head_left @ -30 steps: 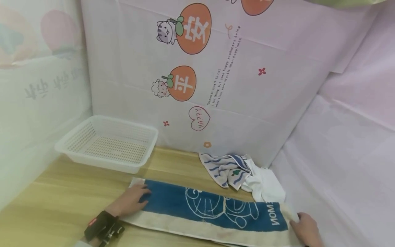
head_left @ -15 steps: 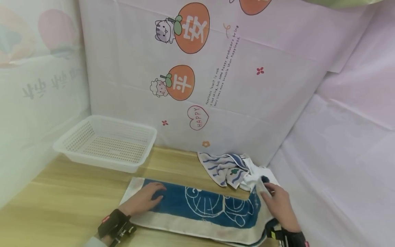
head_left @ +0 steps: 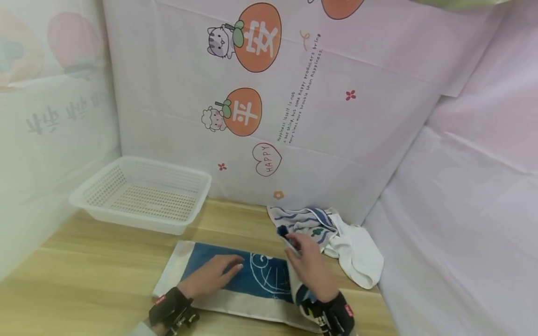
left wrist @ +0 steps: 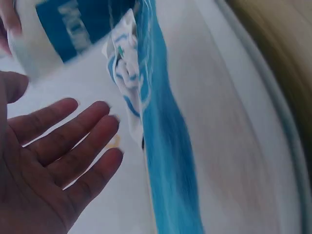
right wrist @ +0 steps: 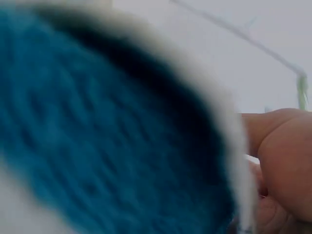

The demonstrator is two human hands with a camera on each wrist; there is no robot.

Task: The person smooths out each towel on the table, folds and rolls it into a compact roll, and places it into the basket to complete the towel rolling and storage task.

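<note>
A: What was on the table (head_left: 96,275)?
B: Blue-and-cream towel (head_left: 256,289), between six and seven o'clock in head view, one end lifted.
A: Hands?
B: Right hand (head_left: 308,263), five o'clock, gripped that end. Left hand (head_left: 212,275), seven o'clock, released, over towel.

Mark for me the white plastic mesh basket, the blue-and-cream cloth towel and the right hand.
White plastic mesh basket (head_left: 134,221), head view: on its front wall.
Blue-and-cream cloth towel (head_left: 247,283), head view: on its blue panel.
Right hand (head_left: 311,266), head view: on the back of the hand.
</note>
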